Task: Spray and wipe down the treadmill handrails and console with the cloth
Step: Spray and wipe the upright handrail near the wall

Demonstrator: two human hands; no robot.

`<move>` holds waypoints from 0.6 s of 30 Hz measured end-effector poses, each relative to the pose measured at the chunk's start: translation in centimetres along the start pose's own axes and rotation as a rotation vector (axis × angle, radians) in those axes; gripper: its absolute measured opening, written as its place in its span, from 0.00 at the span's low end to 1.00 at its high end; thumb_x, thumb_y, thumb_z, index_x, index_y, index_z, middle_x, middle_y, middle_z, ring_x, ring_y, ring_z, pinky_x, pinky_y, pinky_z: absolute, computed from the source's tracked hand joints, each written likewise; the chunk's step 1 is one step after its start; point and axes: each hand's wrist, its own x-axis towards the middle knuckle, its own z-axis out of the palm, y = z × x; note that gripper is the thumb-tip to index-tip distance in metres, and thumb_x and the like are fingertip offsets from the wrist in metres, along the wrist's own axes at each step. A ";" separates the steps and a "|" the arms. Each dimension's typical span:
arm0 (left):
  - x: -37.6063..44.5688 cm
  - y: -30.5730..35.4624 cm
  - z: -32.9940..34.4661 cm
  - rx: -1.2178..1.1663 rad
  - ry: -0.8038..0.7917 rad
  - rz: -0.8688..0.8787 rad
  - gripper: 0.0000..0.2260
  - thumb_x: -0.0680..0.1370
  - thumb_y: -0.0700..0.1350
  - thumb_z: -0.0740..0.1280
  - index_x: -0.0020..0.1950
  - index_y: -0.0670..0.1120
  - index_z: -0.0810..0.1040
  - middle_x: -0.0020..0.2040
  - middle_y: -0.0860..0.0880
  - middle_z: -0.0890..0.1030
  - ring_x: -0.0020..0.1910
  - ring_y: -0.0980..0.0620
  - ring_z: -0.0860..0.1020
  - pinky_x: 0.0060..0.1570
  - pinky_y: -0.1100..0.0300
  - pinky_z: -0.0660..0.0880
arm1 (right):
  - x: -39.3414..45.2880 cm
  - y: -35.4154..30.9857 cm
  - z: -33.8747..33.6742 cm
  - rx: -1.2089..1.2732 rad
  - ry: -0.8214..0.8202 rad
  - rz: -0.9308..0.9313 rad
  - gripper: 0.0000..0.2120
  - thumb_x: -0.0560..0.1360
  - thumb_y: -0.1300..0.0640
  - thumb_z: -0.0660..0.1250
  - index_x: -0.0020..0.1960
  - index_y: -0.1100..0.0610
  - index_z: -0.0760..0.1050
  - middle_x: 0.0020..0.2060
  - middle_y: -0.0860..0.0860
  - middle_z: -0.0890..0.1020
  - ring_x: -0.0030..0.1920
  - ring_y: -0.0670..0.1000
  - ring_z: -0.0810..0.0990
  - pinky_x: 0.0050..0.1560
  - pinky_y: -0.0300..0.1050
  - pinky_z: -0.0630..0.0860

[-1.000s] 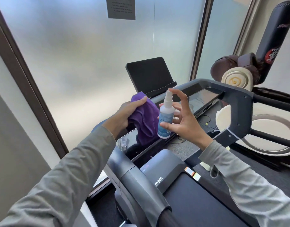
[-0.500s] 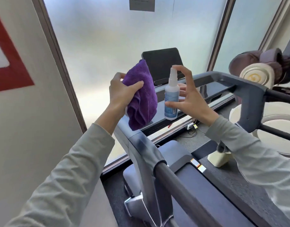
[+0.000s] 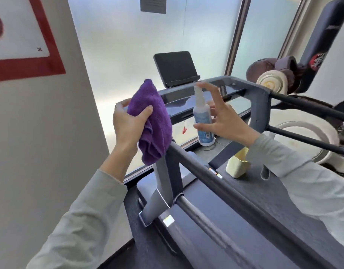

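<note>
The left hand (image 3: 128, 123) grips the purple cloth (image 3: 152, 121), the right hand (image 3: 225, 121) holds the spray bottle (image 3: 203, 117) aimed at it; pressing the nozzle likely comes next.

Fig.: Printed matter in view – none legible.
Spray bottle (image 3: 203, 121): blue label w/ barcode, print too small to read. Wall sign (image 3: 21, 35): red border, part of a red symbol, small "x" mark near its corner, no words shown. Grey notice (image 3: 153, 5) on frosted window: text lines blurred. Black pad (image 3: 318, 45) at right: red/white emblem, unreadable.
</note>
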 end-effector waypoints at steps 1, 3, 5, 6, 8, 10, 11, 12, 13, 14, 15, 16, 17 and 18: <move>-0.9 -0.1 -0.2 -0.011 0.012 -0.004 0.22 0.71 0.45 0.77 0.59 0.50 0.70 0.54 0.50 0.80 0.48 0.56 0.81 0.40 0.66 0.78 | -1.0 0.0 -0.5 -0.029 0.005 -0.007 0.40 0.72 0.64 0.75 0.74 0.49 0.54 0.43 0.61 0.80 0.39 0.58 0.81 0.44 0.43 0.81; -2.4 -0.4 -0.5 -0.006 0.022 -0.009 0.20 0.71 0.44 0.77 0.59 0.48 0.73 0.53 0.50 0.81 0.48 0.55 0.81 0.39 0.67 0.78 | -2.7 0.1 -1.3 -0.063 0.015 -0.016 0.41 0.72 0.62 0.75 0.75 0.50 0.54 0.41 0.58 0.79 0.36 0.55 0.81 0.43 0.40 0.80; -3.9 -0.9 -0.5 0.007 0.026 -0.018 0.21 0.71 0.43 0.77 0.62 0.44 0.75 0.51 0.50 0.82 0.46 0.55 0.82 0.38 0.68 0.77 | -4.2 0.3 -1.9 -0.061 0.015 -0.016 0.40 0.72 0.63 0.74 0.75 0.52 0.54 0.38 0.56 0.78 0.35 0.55 0.80 0.40 0.38 0.79; -4.7 -1.2 -0.3 0.016 0.027 -0.020 0.22 0.71 0.43 0.76 0.62 0.43 0.76 0.51 0.49 0.82 0.45 0.55 0.81 0.37 0.68 0.77 | -4.8 0.5 -2.1 -0.048 0.012 -0.016 0.39 0.72 0.65 0.73 0.75 0.53 0.55 0.38 0.56 0.77 0.34 0.55 0.79 0.40 0.39 0.79; -6.1 -1.8 0.1 0.036 0.033 -0.029 0.20 0.71 0.42 0.76 0.62 0.42 0.77 0.50 0.49 0.82 0.45 0.55 0.82 0.39 0.66 0.78 | -5.8 1.0 -2.3 -0.014 -0.006 -0.014 0.38 0.72 0.68 0.71 0.73 0.51 0.56 0.39 0.54 0.76 0.34 0.55 0.78 0.39 0.39 0.77; -7.6 -2.3 0.5 0.034 0.050 -0.051 0.18 0.72 0.42 0.76 0.60 0.43 0.78 0.49 0.49 0.83 0.46 0.53 0.82 0.41 0.63 0.79 | -6.6 1.7 -2.3 -0.002 -0.024 -0.016 0.37 0.72 0.71 0.69 0.73 0.52 0.57 0.44 0.49 0.73 0.34 0.50 0.76 0.38 0.33 0.75; -8.3 -2.6 0.6 0.035 0.056 -0.058 0.17 0.72 0.42 0.75 0.60 0.43 0.79 0.49 0.49 0.83 0.46 0.53 0.82 0.43 0.62 0.79 | -7.0 2.2 -2.2 -0.002 -0.027 -0.021 0.36 0.72 0.71 0.68 0.74 0.54 0.57 0.46 0.46 0.72 0.34 0.47 0.74 0.37 0.30 0.73; -9.1 -2.9 0.7 0.043 0.060 -0.063 0.16 0.72 0.42 0.75 0.59 0.44 0.79 0.49 0.49 0.84 0.45 0.53 0.82 0.43 0.61 0.79 | -7.4 2.8 -2.1 -0.003 -0.031 -0.026 0.36 0.72 0.71 0.68 0.74 0.56 0.57 0.48 0.46 0.72 0.34 0.46 0.74 0.37 0.29 0.73; -9.8 -3.2 0.8 0.049 0.068 -0.071 0.15 0.72 0.41 0.76 0.57 0.45 0.80 0.47 0.50 0.84 0.44 0.54 0.83 0.42 0.62 0.79 | -7.8 3.3 -2.0 -0.005 -0.039 -0.033 0.35 0.72 0.71 0.68 0.74 0.56 0.58 0.50 0.47 0.72 0.33 0.47 0.74 0.37 0.31 0.73; -10.5 -3.6 0.8 0.052 0.085 -0.086 0.14 0.71 0.41 0.76 0.56 0.46 0.81 0.46 0.51 0.84 0.42 0.56 0.83 0.39 0.64 0.78 | -8.1 3.9 -1.9 0.002 -0.051 -0.037 0.34 0.72 0.70 0.68 0.73 0.56 0.59 0.51 0.48 0.72 0.32 0.51 0.75 0.36 0.36 0.76; -11.2 -3.9 0.6 0.040 0.102 -0.109 0.12 0.71 0.41 0.76 0.54 0.47 0.81 0.44 0.52 0.84 0.40 0.57 0.83 0.37 0.66 0.78 | -8.4 4.3 -1.7 0.012 -0.064 -0.034 0.34 0.72 0.70 0.68 0.73 0.54 0.59 0.51 0.51 0.74 0.31 0.55 0.76 0.34 0.43 0.78; -11.6 -4.2 0.4 0.010 0.117 -0.145 0.11 0.71 0.41 0.76 0.52 0.47 0.82 0.42 0.53 0.84 0.39 0.57 0.83 0.35 0.66 0.77 | -8.5 4.6 -1.5 0.018 -0.076 -0.025 0.34 0.72 0.71 0.68 0.72 0.52 0.60 0.51 0.55 0.75 0.31 0.58 0.76 0.33 0.46 0.80; -12.1 -4.6 0.1 -0.027 0.138 -0.193 0.10 0.71 0.40 0.76 0.50 0.47 0.82 0.40 0.53 0.84 0.37 0.57 0.83 0.33 0.66 0.77 | -8.6 5.1 -1.2 0.032 -0.095 -0.013 0.35 0.71 0.71 0.67 0.72 0.48 0.60 0.50 0.59 0.76 0.31 0.58 0.76 0.33 0.48 0.81; -12.6 -5.0 -0.1 -0.061 0.160 -0.248 0.08 0.71 0.40 0.76 0.48 0.46 0.82 0.37 0.53 0.84 0.36 0.56 0.83 0.32 0.66 0.76 | -8.7 5.5 -0.8 0.055 -0.117 -0.003 0.37 0.71 0.71 0.66 0.71 0.43 0.60 0.49 0.62 0.75 0.30 0.58 0.77 0.31 0.49 0.82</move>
